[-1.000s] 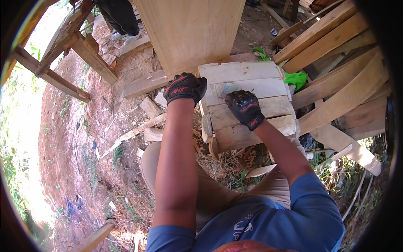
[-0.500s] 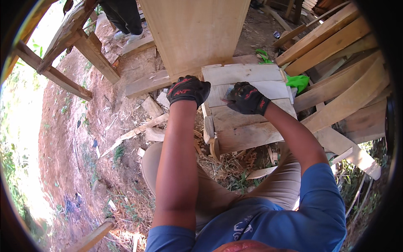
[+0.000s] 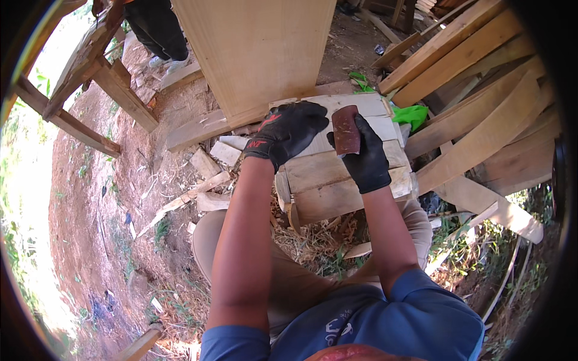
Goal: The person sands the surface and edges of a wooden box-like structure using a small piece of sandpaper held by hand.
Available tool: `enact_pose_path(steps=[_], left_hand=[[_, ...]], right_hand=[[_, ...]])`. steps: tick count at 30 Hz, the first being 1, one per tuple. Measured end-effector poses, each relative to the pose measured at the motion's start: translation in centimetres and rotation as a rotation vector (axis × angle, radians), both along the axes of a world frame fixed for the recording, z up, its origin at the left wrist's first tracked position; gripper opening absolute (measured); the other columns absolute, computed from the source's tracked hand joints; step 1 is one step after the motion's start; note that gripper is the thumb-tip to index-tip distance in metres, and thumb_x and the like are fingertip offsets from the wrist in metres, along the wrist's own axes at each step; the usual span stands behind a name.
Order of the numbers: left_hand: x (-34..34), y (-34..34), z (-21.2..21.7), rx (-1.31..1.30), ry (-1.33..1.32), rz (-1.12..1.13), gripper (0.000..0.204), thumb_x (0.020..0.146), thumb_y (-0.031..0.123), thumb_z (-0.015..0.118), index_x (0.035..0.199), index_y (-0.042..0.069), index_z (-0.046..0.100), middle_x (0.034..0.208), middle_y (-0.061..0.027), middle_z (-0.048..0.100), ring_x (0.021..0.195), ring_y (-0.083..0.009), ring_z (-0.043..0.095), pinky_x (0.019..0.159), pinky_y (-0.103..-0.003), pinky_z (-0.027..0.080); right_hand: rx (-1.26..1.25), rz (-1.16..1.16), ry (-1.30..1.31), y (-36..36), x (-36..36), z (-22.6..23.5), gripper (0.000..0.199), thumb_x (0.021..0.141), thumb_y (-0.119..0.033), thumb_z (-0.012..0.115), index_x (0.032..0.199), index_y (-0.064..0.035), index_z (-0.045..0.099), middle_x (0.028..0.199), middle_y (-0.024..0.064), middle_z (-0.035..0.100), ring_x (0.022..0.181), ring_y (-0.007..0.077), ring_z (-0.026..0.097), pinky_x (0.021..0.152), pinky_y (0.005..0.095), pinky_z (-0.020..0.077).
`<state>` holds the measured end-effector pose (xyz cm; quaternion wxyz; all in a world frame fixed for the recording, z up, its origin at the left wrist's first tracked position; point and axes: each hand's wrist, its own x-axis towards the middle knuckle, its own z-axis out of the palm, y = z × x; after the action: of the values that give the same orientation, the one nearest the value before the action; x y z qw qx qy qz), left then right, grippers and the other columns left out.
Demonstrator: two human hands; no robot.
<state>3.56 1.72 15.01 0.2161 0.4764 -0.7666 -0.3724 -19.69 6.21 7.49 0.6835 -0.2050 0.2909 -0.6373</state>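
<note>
In my right hand [image 3: 368, 159], black-gloved and turned palm up, sits a curved piece of reddish-brown sandpaper [image 3: 347, 130]. Its worn, dusty face is up, and a pale edge shows at its lower end; whether it wraps round a block I cannot tell. My left hand [image 3: 289, 131], in a matching black glove with red marks, hovers just left of the sandpaper, back upward. Its fingers reach toward the sandpaper, loosely bent and apart from it, with nothing seen in them. Both hands are over a low top of pale wooden planks [image 3: 325, 198] between my knees.
A wide smooth board [image 3: 259, 57] rises beyond the planks. Timber beams and curved boards [image 3: 481, 141] are stacked at right, beside a green plastic scrap [image 3: 410, 116]. Offcuts and shavings litter the dirt at left. A person's dark-trousered legs [image 3: 158, 30] stand at the far left near a wooden frame.
My right hand has turned over, bringing the sandpaper face into view. My left hand has moved right from the planks' left edge, toward the sandpaper, and its fingers have extended. The view has shifted slightly.
</note>
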Motion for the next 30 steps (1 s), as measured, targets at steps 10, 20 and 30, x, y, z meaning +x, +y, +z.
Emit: enact_pose_path(steps=[10, 20, 30], left_hand=[[-2.9, 3.3, -0.4, -0.086, -0.044, -0.118, 0.076, 0.101, 0.044, 0.064, 0.16, 0.001, 0.043, 0.135, -0.0255, 0.07, 0.129, -0.0426, 0.065, 0.11, -0.049, 0.05], [-4.2, 3.4, -0.2, -0.07, -0.111, -0.114, 0.066, 0.11, 0.042, 0.045, 0.16, 0.0, 0.039, 0.129, -0.0333, 0.068, 0.119, -0.0492, 0.066, 0.103, -0.055, 0.052], [-3.6, 2.3, -0.8, -0.135, -0.123, -0.059, 0.054, 0.107, 0.037, 0.047, 0.152, 0.009, 0.054, 0.14, -0.0232, 0.067, 0.129, -0.0458, 0.062, 0.11, -0.053, 0.049]], right_hand=[[-0.155, -0.228, 0.58, 0.1, 0.3, 0.1, 0.027, 0.108, -0.03, 0.064, 0.122, -0.0071, 0.07, 0.117, 0.0061, 0.071, 0.11, 0.0203, 0.068, 0.097, 0.0412, 0.0551], [-0.07, -0.223, 0.414, 0.6, 1.6, 2.8, 0.028, 0.107, -0.029, 0.066, 0.121, -0.0058, 0.073, 0.117, 0.0062, 0.071, 0.112, 0.0203, 0.069, 0.096, 0.0423, 0.056], [0.066, -0.166, 0.517, 0.7, 0.2, 5.0, 0.031, 0.105, -0.026, 0.067, 0.121, -0.0011, 0.076, 0.11, 0.0083, 0.074, 0.101, 0.0184, 0.073, 0.09, 0.0342, 0.0608]])
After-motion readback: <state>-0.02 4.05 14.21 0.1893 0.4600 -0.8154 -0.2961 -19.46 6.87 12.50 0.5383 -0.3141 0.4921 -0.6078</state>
